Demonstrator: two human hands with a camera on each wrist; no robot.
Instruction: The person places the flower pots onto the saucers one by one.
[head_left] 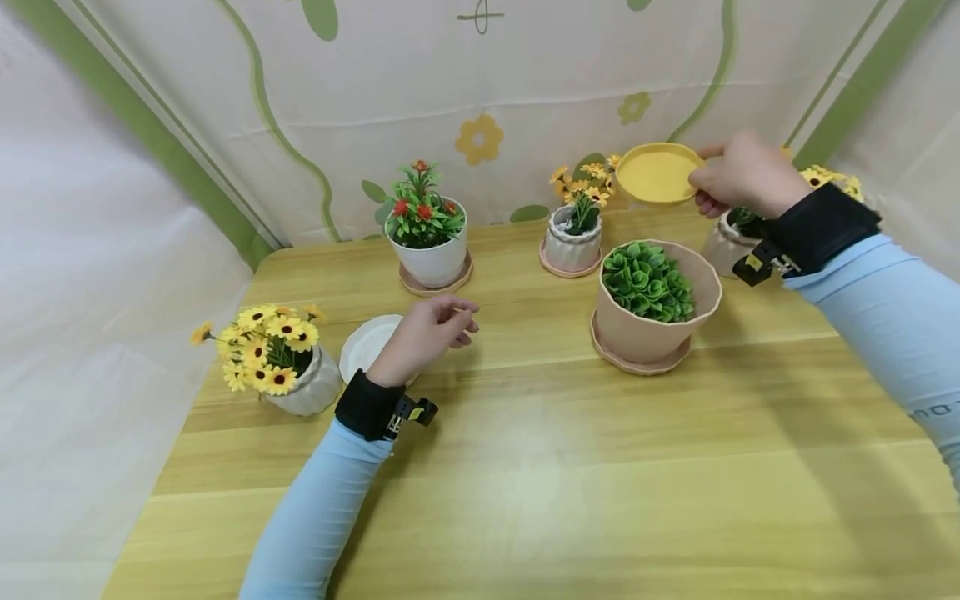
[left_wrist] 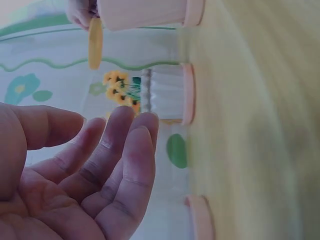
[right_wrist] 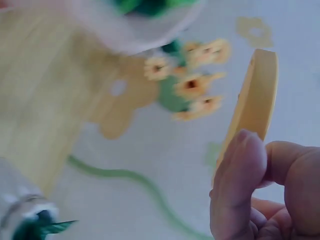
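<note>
Between thumb and fingers, my right hand (head_left: 750,175) pinches a yellow saucer (head_left: 658,173) by its edge, raised above the back right of the table. In the right wrist view the saucer (right_wrist: 257,95) appears nearly edge-on. Below it stands a large pink pot (head_left: 652,333) with a leafy green plant (head_left: 649,283), on a pink saucer. My left hand (head_left: 427,333) hovers over the table, fingers loosely bent and holding nothing, as the left wrist view confirms. Partly hidden behind that hand lies a white saucer (head_left: 363,343).
A white pot (head_left: 435,258) with red flowers sits on a saucer at the back. Right of it is a small pot (head_left: 572,246) with orange flowers. Yellow flowers fill a pot (head_left: 309,387) at left; another pot (head_left: 726,246) is partly behind my right hand. A patterned curtain (head_left: 420,100) hangs behind.
</note>
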